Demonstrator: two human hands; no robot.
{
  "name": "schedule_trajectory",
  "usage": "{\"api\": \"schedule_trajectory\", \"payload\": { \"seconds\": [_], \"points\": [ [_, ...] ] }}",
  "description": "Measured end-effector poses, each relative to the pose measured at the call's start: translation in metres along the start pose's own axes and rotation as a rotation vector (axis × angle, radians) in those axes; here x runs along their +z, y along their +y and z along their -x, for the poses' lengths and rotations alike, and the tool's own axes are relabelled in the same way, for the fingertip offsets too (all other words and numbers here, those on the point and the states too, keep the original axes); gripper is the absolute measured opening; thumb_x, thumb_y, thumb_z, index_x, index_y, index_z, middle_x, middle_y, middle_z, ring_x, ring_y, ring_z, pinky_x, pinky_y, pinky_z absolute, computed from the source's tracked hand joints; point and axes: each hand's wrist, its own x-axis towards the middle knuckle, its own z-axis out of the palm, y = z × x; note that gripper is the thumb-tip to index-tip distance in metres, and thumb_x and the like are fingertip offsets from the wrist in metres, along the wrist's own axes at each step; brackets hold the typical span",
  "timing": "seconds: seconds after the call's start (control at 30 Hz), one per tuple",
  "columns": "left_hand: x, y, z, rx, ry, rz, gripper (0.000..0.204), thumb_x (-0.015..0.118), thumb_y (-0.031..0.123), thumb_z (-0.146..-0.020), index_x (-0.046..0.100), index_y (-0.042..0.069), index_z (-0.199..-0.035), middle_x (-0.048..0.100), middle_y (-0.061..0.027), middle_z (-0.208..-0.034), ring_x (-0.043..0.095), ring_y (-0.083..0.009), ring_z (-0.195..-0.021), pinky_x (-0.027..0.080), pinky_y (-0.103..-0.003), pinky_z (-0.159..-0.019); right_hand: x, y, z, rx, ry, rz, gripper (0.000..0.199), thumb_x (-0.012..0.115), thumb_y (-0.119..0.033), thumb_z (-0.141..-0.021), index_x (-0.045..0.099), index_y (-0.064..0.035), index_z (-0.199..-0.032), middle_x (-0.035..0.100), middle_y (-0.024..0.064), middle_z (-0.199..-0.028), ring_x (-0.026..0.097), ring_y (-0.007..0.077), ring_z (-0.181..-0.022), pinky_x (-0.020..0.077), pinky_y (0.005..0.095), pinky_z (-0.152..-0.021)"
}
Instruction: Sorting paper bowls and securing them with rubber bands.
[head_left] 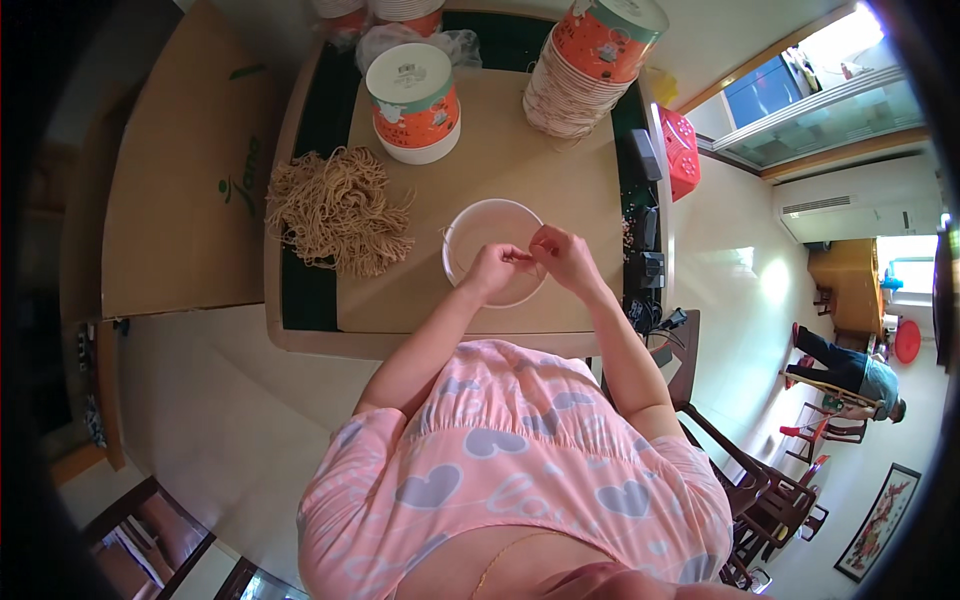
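Observation:
A white round paper bucket (458,232) stands mouth up on the brown board, close to the table's front edge. Over the right part of its mouth, my left hand (492,272) and my right hand (566,262) meet with fingertips pinched together. Between them is a thin pale cord, mostly hidden by the fingers. A short bit of cord shows at the bucket's left rim. To the left lies a loose heap of beige cords (340,212). Behind the bucket, an orange and green printed bucket (415,115) is upside down on a white one.
At the back right rises a tall stack of nested buckets (580,85) with cords hanging around it. Black adapters (648,270) and cables line the table's right edge, beside a red plastic basket (680,150). A large cardboard box (190,180) stands left. Another person (865,385) is far right.

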Motion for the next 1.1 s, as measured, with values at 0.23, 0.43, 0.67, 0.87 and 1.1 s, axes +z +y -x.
{"api": "schedule_trajectory", "payload": {
  "seconds": [0.23,0.43,0.67,0.87,1.1],
  "points": [
    [0.003,0.025,0.006,-0.159,-0.044,0.087,0.01,0.069,0.015,-0.085,0.07,0.005,-0.087,0.054,0.0055,-0.062,0.035,-0.0012,-0.044,0.023,-0.02,-0.04,0.007,0.009,-0.003,0.072,0.003,-0.068,0.013,0.062,-0.014,-0.082,0.065,-0.0037,-0.09,0.066,0.011,-0.073,0.064,0.0187,-0.067,0.0499,0.0309,-0.062],
    [0.0,0.011,0.002,-0.1,0.003,0.051,0.01,0.069,0.014,-0.085,0.07,0.005,-0.088,0.054,0.0068,-0.062,0.033,-0.0008,-0.043,0.022,-0.02,-0.039,0.006,0.006,-0.004,0.052,0.001,-0.08,0.014,0.063,-0.015,-0.083,0.068,-0.0035,-0.09,0.067,0.0106,-0.074,0.063,0.0176,-0.066,0.0494,0.0302,-0.061],
    [-0.002,-0.016,-0.008,0.036,0.024,0.028,0.011,0.068,0.011,-0.085,0.071,0.003,-0.092,0.061,0.0054,-0.07,0.044,-0.001,-0.056,0.031,-0.018,-0.048,0.004,-0.003,-0.001,0.052,-0.014,0.02,0.015,0.067,-0.016,-0.08,0.067,-0.0022,-0.084,0.067,0.0113,-0.072,0.063,0.0181,-0.063,0.0496,0.0303,-0.06],
    [-0.002,0.008,0.001,-0.081,0.011,-0.019,0.012,0.067,0.01,-0.085,0.071,0.001,-0.092,0.065,0.0011,-0.078,0.053,-0.004,-0.068,0.04,-0.02,-0.06,0.009,-0.006,-0.001,0.1,0.046,0.044,0.02,0.066,-0.021,-0.083,0.065,-0.0014,-0.081,0.066,0.0107,-0.069,0.063,0.0186,-0.062,0.0495,0.0311,-0.059],
    [-0.003,-0.009,-0.005,-0.008,0.016,0.047,0.01,0.068,0.008,-0.083,0.071,0.0,-0.086,0.069,-0.003,-0.078,0.06,-0.0084,-0.074,0.048,-0.025,-0.07,0.004,-0.003,-0.002,0.005,0.042,-0.081,0.018,0.064,-0.019,-0.085,0.067,-0.0016,-0.086,0.066,0.0107,-0.069,0.063,0.0186,-0.063,0.0501,0.0303,-0.061]
  ]
}}
